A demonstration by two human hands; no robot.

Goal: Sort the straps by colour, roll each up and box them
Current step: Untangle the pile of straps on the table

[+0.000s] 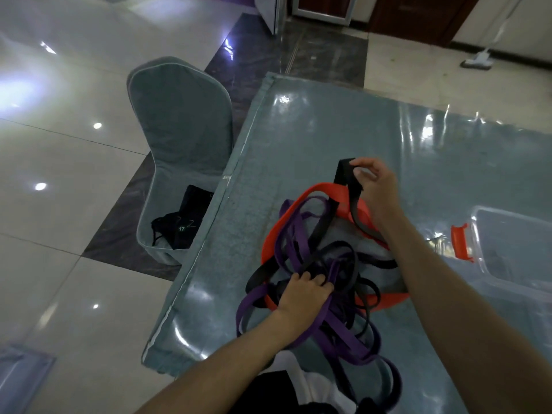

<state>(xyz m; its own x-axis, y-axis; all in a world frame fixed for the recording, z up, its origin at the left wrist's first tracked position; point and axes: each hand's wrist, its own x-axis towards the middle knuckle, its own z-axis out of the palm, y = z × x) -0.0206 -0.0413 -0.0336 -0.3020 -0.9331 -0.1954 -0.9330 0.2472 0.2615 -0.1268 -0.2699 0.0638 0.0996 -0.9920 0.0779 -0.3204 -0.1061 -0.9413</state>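
Sorting is barely starting: the right hand point(377, 186) is pinching a black strap point(343, 186) up from the tangled pile point(322, 282), the left hand point(304, 294) seemingly gripping purple ones (nothing rolled); the clear box point(513, 252) is lying apparently empty.

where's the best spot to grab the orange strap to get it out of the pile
Probably the far arc of the orange strap, coming from above on the table's far side. There it lies bare and wide; nearer the person, purple straps and black ones cross over it. The right hand already pinches a black strap beside that arc, and the left hand holds the tangle down.
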